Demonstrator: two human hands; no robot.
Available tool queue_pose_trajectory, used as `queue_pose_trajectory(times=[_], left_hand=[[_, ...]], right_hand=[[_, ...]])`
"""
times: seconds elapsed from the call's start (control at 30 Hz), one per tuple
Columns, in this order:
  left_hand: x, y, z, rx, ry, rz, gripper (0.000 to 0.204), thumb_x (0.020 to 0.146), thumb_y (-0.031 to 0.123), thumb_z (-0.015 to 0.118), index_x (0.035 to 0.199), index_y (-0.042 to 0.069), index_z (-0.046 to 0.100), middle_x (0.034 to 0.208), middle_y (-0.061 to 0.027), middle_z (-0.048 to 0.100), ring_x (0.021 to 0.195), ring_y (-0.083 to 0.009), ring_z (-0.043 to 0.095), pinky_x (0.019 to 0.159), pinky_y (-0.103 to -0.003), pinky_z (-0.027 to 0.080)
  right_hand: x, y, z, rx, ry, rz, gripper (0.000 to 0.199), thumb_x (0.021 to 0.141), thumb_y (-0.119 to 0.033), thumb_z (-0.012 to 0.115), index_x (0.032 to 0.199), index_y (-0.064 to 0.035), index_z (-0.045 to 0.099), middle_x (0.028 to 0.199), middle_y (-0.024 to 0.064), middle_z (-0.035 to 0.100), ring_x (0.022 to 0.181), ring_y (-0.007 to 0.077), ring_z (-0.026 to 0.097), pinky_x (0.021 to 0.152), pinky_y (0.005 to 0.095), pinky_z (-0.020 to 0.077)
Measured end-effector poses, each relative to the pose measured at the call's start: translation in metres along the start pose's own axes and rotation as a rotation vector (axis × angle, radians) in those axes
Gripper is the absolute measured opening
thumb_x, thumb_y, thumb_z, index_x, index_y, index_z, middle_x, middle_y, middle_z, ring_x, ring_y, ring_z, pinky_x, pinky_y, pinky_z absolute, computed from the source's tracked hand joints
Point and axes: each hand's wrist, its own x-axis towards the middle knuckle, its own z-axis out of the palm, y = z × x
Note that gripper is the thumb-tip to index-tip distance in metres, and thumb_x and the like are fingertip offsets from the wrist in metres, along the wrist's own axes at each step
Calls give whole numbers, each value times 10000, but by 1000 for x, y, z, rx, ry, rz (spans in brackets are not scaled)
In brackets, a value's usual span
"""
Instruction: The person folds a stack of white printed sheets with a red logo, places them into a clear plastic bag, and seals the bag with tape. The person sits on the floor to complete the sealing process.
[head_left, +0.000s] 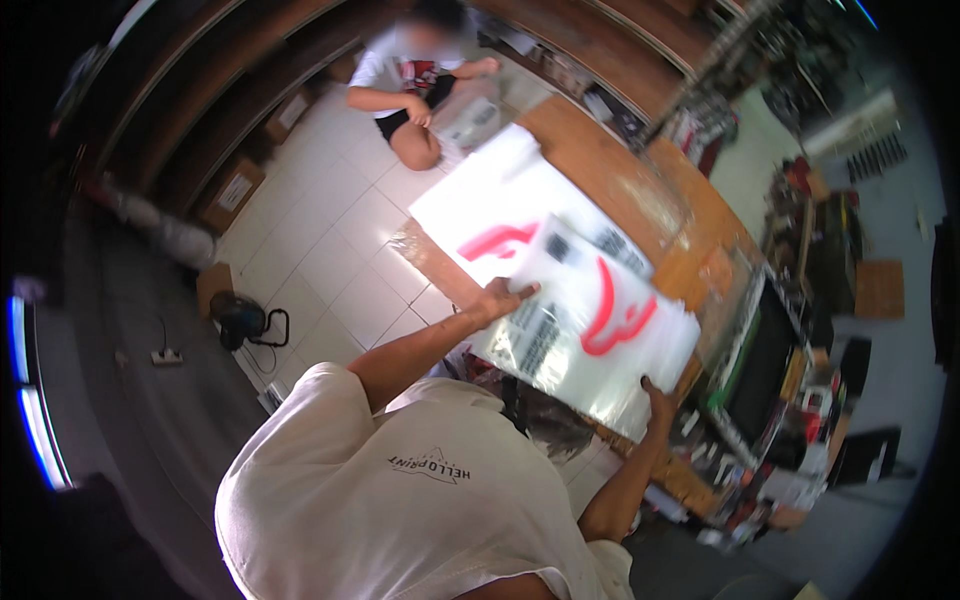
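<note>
Head view is showing a person's two bare hands holding a piece of printed plastic sheeting (540,365) above the near side of a brown bench (610,185). Left hand (497,300) is gripping the left edge, its fingers clamping the plastic; right hand (657,398) is pinching the near right corner, its fingers also closed on it, thumb on top. Whether one layer or several are being held, I cannot tell.

A thick red curved mark is running across the right part of the sheeting, while blocks of dark print are sitting along its left part and a small dark square near its far end; the small print is too blurred to make out. Beyond it, more white sheets (490,190) are lying on the bench, bearing a similar red mark and a patch of dark print toward the right.

The person is wearing a pale shirt (350,500) with a line of dark capitals under a small outline emblem. On the far left, a carton (235,192) is carrying a white label, too small to read. A co-worker (405,75) is sitting on the tiled floor (330,270) at the far side, wearing a white top with a red-and-dark print. A black fan (238,320) is standing at the left.
</note>
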Motion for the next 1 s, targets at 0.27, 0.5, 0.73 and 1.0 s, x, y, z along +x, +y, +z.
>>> queue_pose_trajectory(times=[0.27, 0.5, 0.73, 1.0], left_hand=[[-2, -11, 1, 171, -42, 83, 558, 893, 388, 589, 1334, 49, 539, 1236, -236, 610, 1129, -362, 607, 978, -441, 475], [-23, 5, -9, 147, -109, 58, 523, 906, 398, 575, 1333, 99, 539, 1265, -217, 596, 1174, -366, 580, 991, -483, 461], [17, -32, 19, 225, -6, 73, 519, 901, 428, 579, 1257, 50, 579, 1232, -234, 601, 1173, -385, 560, 990, -462, 454], [10, -20, 20, 45, 70, 262, 393, 874, 259, 664, 1156, -15, 647, 1043, -223, 696, 987, -336, 669, 876, -404, 498]], right_hand=[[15, -29, -21, -99, -213, 250, 787, 699, -151, 844, 1355, 66, 468, 1257, 161, 588, 1134, 300, 546, 994, 383, 419], [-2, -37, -17, -96, -164, 219, 759, 708, -177, 839, 1348, 41, 494, 1249, 146, 604, 1129, 299, 561, 990, 385, 426], [-25, -61, -7, -71, -142, 144, 732, 718, -203, 834, 1342, 15, 519, 1242, 132, 620, 1125, 298, 575, 986, 386, 434], [-17, -42, -13, -17, -98, 60, 862, 641, -251, 881, 1351, 27, 476, 1249, 175, 619, 1138, 300, 592, 997, 393, 436]])
